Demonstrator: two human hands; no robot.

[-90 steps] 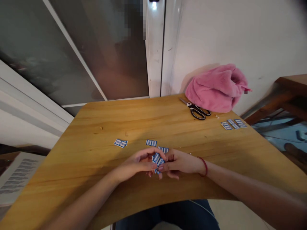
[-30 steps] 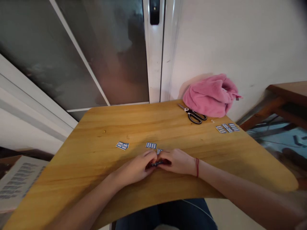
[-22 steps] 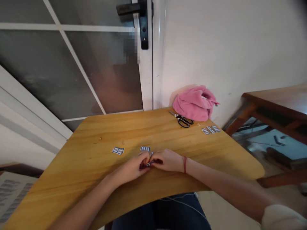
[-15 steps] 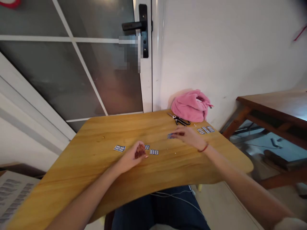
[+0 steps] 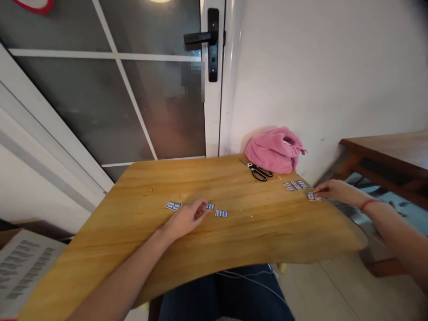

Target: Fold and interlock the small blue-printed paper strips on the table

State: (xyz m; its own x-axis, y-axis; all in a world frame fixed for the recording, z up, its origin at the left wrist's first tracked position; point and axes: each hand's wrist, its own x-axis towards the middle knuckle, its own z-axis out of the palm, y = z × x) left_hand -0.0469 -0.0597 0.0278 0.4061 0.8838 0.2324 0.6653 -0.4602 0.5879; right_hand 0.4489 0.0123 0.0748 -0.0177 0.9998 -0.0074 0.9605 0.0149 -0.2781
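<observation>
At the table's right edge my right hand [image 5: 329, 190], wearing a red wrist band, has its fingertips closed on a small blue-and-white printed card [image 5: 311, 196] that is at the tabletop. Just behind it lie more such cards, including a left one [image 5: 288, 187] and a right one [image 5: 302, 184]. My left hand [image 5: 191, 217] rests on the table left of centre, fingers curved and thumb apart, with nothing visible between them. Beside its fingertips is one card [image 5: 210, 206], partly covered, and another card [image 5: 221, 214] lies to the right. Left of that hand sit overlapping cards [image 5: 173, 205].
Black-handled scissors [image 5: 257, 171] lie at the back of the wooden table [image 5: 261, 240], against a pink plush cloth [image 5: 272, 149]. Behind stand a glazed door [image 5: 160, 107] and a white wall. A darker table [image 5: 384, 149] is at the right, a printed box [image 5: 28, 267] at the lower left.
My right hand has carried a card from mid-table to the right edge, near the other cards there. My left hand stays about in place; the view has shifted slightly.
</observation>
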